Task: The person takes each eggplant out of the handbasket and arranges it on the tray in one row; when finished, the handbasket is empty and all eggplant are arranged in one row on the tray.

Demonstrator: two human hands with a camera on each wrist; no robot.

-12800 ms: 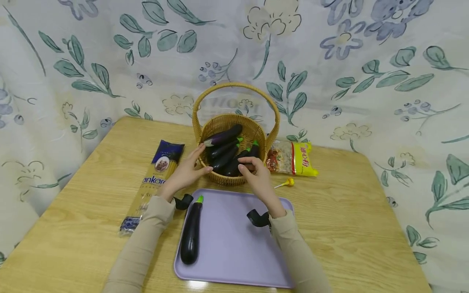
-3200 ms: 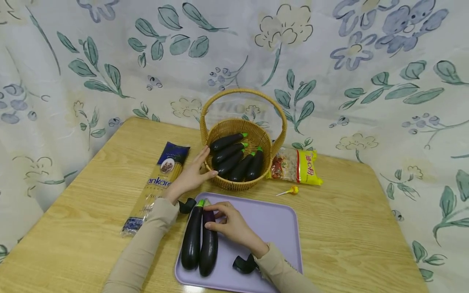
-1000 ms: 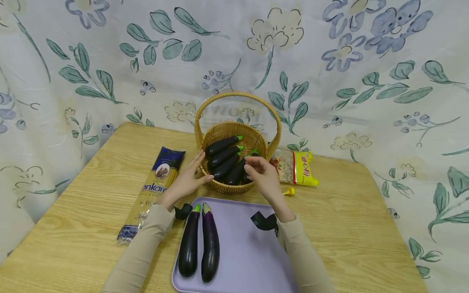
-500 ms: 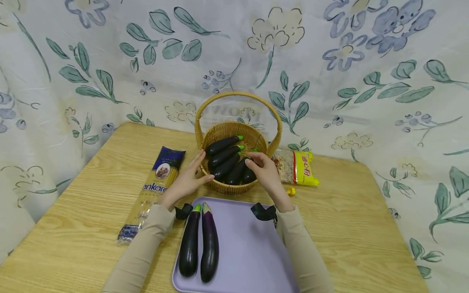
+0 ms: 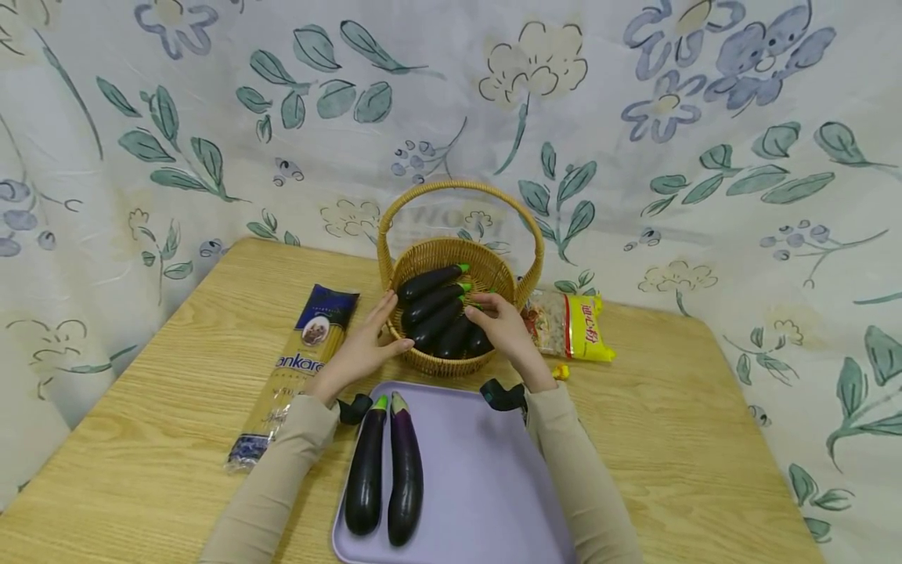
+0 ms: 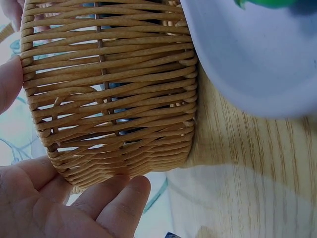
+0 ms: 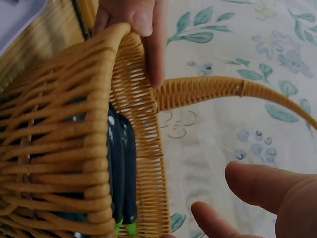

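My left hand (image 5: 361, 350) rests against the left side of the wicker basket (image 5: 440, 365), its fingers spread along the wall and rim; the left wrist view shows the fingertips (image 6: 130, 198) touching the weave. Inside the basket lie several small dark eggplants (image 5: 431, 301) with green stems. Over the basket's right part, my right hand (image 5: 509, 333) reaches in close to the stems, thumb and forefinger apart in the right wrist view. Two longer eggplants lie side by side on the lilac tray (image 5: 479, 470): a black one (image 5: 365, 474) and a purple-black one (image 5: 405, 478) with a pale cap.
A pack of spaghetti (image 5: 299, 364) lies left of the basket. To the right is a yellow-ended clear food bag (image 5: 574, 325), with a yellow lollipop (image 5: 560, 371) in front, partly behind the right wrist. A floral cloth (image 5: 634, 157) hangs behind the wooden table (image 5: 690, 439).
The purple-black eggplant went from the basket to the tray beside the black one, and my right hand let it go. That hand then returned to the basket and lowered slightly. My left hand stayed.
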